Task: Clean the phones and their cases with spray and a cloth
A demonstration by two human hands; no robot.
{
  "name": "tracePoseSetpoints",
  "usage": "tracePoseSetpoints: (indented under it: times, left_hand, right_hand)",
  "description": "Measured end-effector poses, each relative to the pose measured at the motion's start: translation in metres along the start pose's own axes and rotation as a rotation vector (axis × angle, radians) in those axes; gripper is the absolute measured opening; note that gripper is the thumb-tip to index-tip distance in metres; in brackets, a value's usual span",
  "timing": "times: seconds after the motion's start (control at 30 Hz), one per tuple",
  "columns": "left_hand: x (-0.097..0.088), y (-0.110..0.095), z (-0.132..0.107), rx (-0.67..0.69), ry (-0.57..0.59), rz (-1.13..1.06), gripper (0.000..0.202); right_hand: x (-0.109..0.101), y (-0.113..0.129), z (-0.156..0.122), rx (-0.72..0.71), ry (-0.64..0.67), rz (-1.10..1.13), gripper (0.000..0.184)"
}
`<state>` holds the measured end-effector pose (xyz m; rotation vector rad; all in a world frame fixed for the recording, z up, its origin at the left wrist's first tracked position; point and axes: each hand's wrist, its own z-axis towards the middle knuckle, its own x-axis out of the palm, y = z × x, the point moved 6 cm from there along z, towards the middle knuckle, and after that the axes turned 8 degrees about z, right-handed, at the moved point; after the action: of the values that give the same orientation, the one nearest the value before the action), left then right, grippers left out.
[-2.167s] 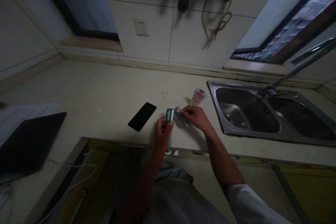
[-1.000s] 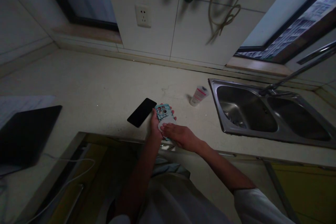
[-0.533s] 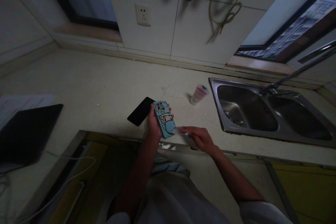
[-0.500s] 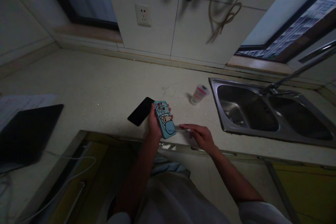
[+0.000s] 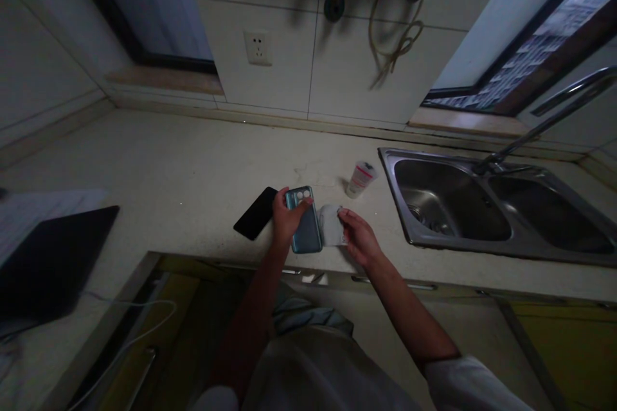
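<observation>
Close to the front edge of the counter (image 5: 168,160), as the head camera sees it, the left hand (image 5: 286,221) grips a bluish phone case (image 5: 308,232), thumb laid over its upper part, its camera openings toward the back edge. Just right of it, the right hand (image 5: 360,239) pinches a thin whitish sheet (image 5: 331,227) between thumb and fingers. Left of the case, also toward the front edge, lies a black phone (image 5: 254,214); farther back, a clear container with pinkish markings (image 5: 361,178) stands near the sink's left rim (image 5: 400,198).
</observation>
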<state>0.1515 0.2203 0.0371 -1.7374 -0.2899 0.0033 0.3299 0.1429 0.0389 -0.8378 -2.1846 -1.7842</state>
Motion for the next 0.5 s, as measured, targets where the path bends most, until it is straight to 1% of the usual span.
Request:
tracePoseSetpoints:
  times: [0.1, 0.17, 0.33, 0.43, 0.5]
  left_hand:
    - [0.003, -0.001, 0.008, 0.047, 0.077, 0.049, 0.059]
    - [0.005, 0.002, 0.012, 0.041, 0.115, 0.055, 0.054]
    - [0.002, 0.008, 0.017, -0.007, 0.091, 0.085, 0.055]
    - [0.003, 0.006, 0.017, 0.023, 0.11, 0.172, 0.055]
    - [0.002, 0.002, 0.017, 0.071, 0.103, 0.231, 0.053]
  right_hand:
    - [-0.003, -0.001, 0.003, -0.009, -0.003, 0.015, 0.033]
    - [-0.004, -0.001, 0.004, 0.004, 0.01, 0.036, 0.032]
    - [-0.003, 0.0, 0.005, 0.015, 0.022, 0.018, 0.035]
    - [-0.003, -0.002, 0.007, 0.032, 0.0, 0.041, 0.035]
    - [-0.004, -0.003, 0.008, 0.028, -0.013, 0.044, 0.033]
